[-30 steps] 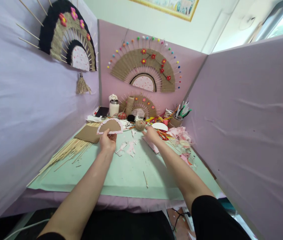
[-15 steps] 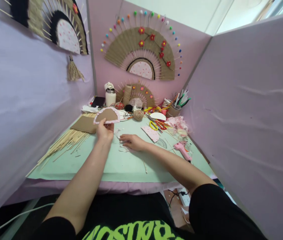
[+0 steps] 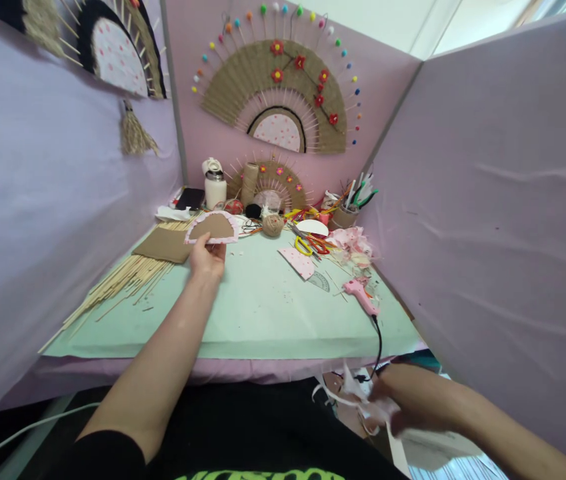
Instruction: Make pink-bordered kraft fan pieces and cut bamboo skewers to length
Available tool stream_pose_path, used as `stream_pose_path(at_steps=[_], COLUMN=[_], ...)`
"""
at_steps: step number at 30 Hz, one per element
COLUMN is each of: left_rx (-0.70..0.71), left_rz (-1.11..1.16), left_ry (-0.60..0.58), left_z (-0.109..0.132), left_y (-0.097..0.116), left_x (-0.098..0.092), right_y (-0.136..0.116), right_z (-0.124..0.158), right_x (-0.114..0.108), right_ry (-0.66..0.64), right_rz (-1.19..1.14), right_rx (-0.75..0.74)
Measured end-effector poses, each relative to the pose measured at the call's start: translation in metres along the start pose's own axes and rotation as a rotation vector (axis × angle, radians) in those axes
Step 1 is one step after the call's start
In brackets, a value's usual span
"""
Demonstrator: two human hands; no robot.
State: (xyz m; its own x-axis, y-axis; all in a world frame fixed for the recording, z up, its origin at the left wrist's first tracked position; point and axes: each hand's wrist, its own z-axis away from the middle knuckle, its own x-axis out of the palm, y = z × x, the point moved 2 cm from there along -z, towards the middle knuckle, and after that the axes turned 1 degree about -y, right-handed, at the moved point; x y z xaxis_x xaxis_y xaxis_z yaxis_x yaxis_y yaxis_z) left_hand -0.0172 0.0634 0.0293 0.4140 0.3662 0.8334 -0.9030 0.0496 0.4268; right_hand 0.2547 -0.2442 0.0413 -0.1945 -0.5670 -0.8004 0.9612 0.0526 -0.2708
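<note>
My left hand [image 3: 207,259] pinches the lower edge of a half-round cardboard piece [image 3: 214,227]. Pink-and-white fabric is folded over its rim, and plain brown card shows in the middle. Below the table's front edge, at the lower right, my right hand [image 3: 410,400] is blurred by motion. White and pale pink fabric scraps [image 3: 357,393] trail from its fingers, which are partly smeared. A dotted pink half-round piece [image 3: 299,263] lies on the green tabletop beside a clear protractor [image 3: 319,283].
Thin sticks [image 3: 117,287] and a cardboard sheet [image 3: 163,245] lie at the left. A pink glue gun [image 3: 361,295] with a black cord rests at the right, near scissors [image 3: 305,245] and crumpled pink fabric [image 3: 351,241]. Twine, a white bottle [image 3: 215,190] and decorated fans [image 3: 273,73] stand behind.
My right hand has swept from the middle of the table down to the lower right, carrying the white scraps off the tabletop. My left hand still holds the half-round piece.
</note>
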Motion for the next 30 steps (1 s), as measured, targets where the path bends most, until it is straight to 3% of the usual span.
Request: stream_pose_path(at_steps=[2,5,10,12,15,19,22,24,26,28,30], left_rx=[-0.003,-0.016,-0.051,-0.063,-0.067,-0.072,-0.064,-0.055,-0.047,-0.040,-0.033], left_rz=[-0.015,-0.021,-0.043,-0.047,-0.050,-0.065,-0.068,-0.069,-0.066,-0.072,-0.105], left_ry=[-0.011,-0.020,-0.025,-0.028,-0.017,-0.008,-0.012,-0.001,0.005,0.006,0.007], left_z=[0.000,-0.001,0.001,0.001,0.002,0.002,0.000,-0.001,-0.003,-0.004,-0.005], left_y=[-0.001,-0.003,-0.005,-0.006,-0.006,-0.006,-0.007,-0.007,-0.007,-0.008,-0.009], left_x=[0.000,0.000,0.001,0.002,0.001,0.000,0.000,-0.001,-0.002,-0.003,-0.005], right_y=[0.002,-0.001,-0.002,-0.004,-0.009,-0.016,-0.017,-0.015,-0.011,-0.007,-0.009], right_z=[0.013,-0.006,-0.104,-0.147,-0.193,-0.202,-0.187,-0.179,-0.181,-0.194,-0.212], right_x=[-0.003,-0.028,-0.089,-0.101,-0.104,-0.102,-0.113,-0.123,-0.130,-0.129,-0.120], right_ry=[-0.027,0.164,0.587,0.659,0.651,0.652,0.807,0.964,1.069,1.026,0.864], right_rz=[-0.014,-0.080,-0.011,0.021,0.062,0.076,0.019,-0.145,-0.478,-0.924,-1.285], right_rx=[0.121,0.087,0.139,0.188,0.275,0.415,0.388,0.290,0.168,0.083,0.034])
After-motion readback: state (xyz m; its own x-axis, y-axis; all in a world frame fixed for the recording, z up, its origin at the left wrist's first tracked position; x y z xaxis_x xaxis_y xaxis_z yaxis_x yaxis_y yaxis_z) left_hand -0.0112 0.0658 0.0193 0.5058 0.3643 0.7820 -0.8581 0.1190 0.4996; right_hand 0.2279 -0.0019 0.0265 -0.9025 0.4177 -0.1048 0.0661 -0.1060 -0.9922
